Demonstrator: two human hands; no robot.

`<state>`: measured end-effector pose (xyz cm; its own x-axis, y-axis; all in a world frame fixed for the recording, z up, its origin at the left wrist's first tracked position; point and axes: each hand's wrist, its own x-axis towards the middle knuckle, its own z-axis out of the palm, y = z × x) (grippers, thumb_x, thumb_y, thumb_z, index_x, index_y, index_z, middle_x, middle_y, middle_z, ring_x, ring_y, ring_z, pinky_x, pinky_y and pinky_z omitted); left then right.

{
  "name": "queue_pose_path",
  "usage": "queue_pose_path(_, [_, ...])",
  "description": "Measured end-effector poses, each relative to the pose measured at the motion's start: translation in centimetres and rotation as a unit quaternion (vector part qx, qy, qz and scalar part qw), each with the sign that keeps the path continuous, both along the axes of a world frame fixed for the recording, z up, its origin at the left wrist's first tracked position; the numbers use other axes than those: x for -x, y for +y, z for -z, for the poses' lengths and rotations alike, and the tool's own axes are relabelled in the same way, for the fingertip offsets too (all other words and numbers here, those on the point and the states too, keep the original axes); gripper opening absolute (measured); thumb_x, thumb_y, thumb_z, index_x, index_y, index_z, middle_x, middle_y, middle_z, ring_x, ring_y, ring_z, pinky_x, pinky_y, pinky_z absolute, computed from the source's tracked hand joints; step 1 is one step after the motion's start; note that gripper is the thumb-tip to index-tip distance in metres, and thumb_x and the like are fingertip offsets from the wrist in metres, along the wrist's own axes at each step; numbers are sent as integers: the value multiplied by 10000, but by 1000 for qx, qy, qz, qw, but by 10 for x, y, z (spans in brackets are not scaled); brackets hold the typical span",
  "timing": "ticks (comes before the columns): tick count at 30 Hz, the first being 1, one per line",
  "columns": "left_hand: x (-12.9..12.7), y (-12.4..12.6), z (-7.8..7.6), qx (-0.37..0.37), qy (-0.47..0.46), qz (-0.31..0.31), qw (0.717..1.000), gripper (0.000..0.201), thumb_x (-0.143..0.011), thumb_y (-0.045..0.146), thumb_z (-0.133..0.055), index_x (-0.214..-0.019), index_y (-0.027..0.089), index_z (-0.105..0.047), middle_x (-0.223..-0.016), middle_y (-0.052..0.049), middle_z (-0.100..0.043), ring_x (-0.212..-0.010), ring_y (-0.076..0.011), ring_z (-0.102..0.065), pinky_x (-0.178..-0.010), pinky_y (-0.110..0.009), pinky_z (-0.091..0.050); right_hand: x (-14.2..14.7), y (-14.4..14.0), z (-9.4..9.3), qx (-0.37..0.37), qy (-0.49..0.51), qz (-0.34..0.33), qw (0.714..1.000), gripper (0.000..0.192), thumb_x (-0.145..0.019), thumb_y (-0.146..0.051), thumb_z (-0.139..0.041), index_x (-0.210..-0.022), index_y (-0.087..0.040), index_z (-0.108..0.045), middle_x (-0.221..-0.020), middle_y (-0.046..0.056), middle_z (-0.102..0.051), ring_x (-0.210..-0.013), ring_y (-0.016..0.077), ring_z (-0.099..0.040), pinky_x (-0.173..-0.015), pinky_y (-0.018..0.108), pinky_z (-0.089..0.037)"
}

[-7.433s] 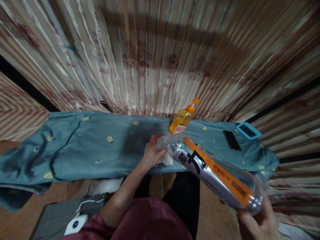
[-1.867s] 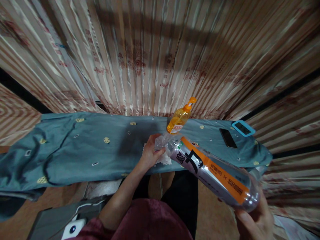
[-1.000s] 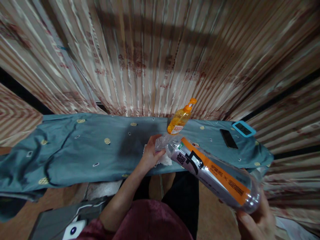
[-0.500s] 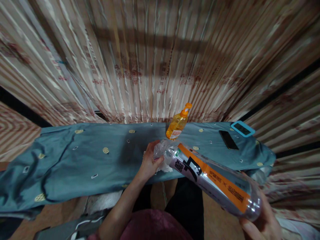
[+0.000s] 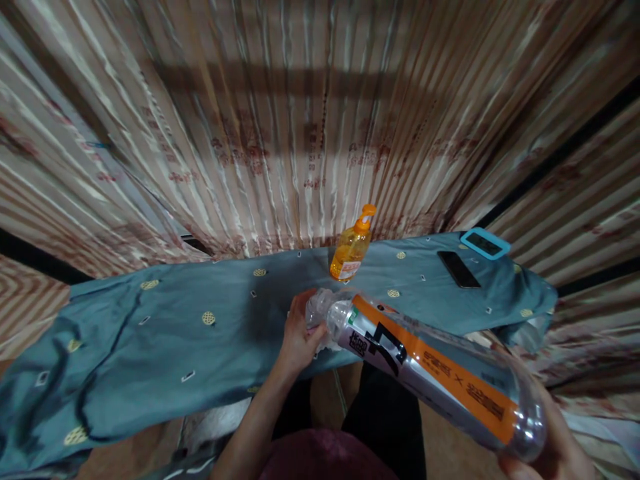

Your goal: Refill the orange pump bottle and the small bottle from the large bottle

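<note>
A large clear plastic bottle (image 5: 435, 377) with a silver and orange label lies slanted in the air, its neck end toward the left. My right hand (image 5: 563, 433) is wrapped round its base at the lower right. Closed at the neck end is my left hand (image 5: 299, 340), its fingers round a clear plastic piece (image 5: 317, 307) whose exact kind I cannot make out. Something white and crumpled, like tissue (image 5: 331, 344), shows just below. Behind the bottle's neck, an orange pump bottle (image 5: 350, 257) stands upright, part filled with orange liquid.
A green patterned cloth (image 5: 165, 333) covers the long narrow table. Toward its right end lie a black phone (image 5: 459, 269) and a light-blue framed device (image 5: 485, 244). Pleated curtains (image 5: 290, 147) hang close behind and at both sides.
The large bottle's base and my right hand have shifted slightly right and down. My left hand keeps its hold near the neck. The camera view has turned a little.
</note>
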<state>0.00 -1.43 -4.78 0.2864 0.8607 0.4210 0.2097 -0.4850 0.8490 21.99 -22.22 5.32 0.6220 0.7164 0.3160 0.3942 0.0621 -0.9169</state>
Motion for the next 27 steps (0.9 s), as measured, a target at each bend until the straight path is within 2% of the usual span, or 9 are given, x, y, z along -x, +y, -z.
queue_pose_path(4, [2,-2,0,15,11,3,1000,550,-911,420,-693,-1412,218,-590,-1343,-146,-690,-1271,-347,-671,-1108,-529,-533,-5,7,-9,1,-8,6,1000,1239,-571,-737,-919,-1629,-264,-482,-1573,129,-583,-1511,513,-440,-1173,600,-495])
queue_pose_path(6, [2,-2,0,15,13,1,1000,571,-917,439,-691,-1428,212,-578,-1362,-160,-685,-1289,-357,-664,-1118,-538,-527,-17,-2,-4,4,-3,10,1000,1198,-581,-708,-926,-1613,-263,-513,-1548,128,-607,-1481,507,-482,-1136,585,-531])
queue_pose_path(8, [3,-2,1,13,18,-3,1000,596,-917,464,-691,-1442,210,-568,-1369,-164,-681,-1290,-363,-663,-1115,-540,-529,-31,-16,5,12,-7,4,1000,1095,-620,-644,-933,-1579,-264,-565,-1475,125,-665,-1391,482,-582,-1042,542,-599])
queue_pose_path(11, [2,-1,3,7,24,-2,1000,602,-920,500,-686,-1438,215,-571,-1353,-158,-682,-1265,-362,-671,-1095,-531,-540,-44,-33,16,25,-83,-65,994,870,-766,-501,-889,-1561,-307,-592,-1353,87,-746,-1165,372,-744,-830,397,-672])
queue_pose_path(13, [1,-1,4,-4,21,-4,1000,578,-936,501,-667,-1429,213,-574,-1336,-157,-686,-1249,-354,-676,-1079,-523,-547,-47,-38,18,27,-128,-105,986,835,-843,-481,-845,-1604,-326,-540,-1355,70,-752,-1118,331,-772,-792,348,-677])
queue_pose_path(17, [0,-2,5,-36,9,-13,999,529,-970,466,-621,-1424,201,-568,-1309,-154,-692,-1216,-329,-684,-1047,-502,-560,-42,-38,11,29,-122,-112,986,826,-918,-494,-788,-1654,-297,-469,-1406,76,-730,-1162,308,-769,-839,322,-677])
queue_pose_path(21, [-1,-1,4,-46,11,-16,999,493,-985,478,-607,-1393,202,-599,-1283,-144,-698,-1193,-312,-689,-1031,-487,-568,-33,-35,5,21,-120,-116,986,727,-987,-452,-715,-1653,-307,-461,-1440,51,-716,-1213,240,-755,-899,246,-647])
queue_pose_path(27, [0,1,6,-45,5,-11,999,539,-961,548,-644,-1375,203,-623,-1283,-151,-693,-1192,-334,-681,-1034,-515,-566,-25,-32,1,18,-91,-116,989,735,-988,-524,-712,-1641,-285,-475,-1449,77,-708,-1245,253,-739,-928,244,-634])
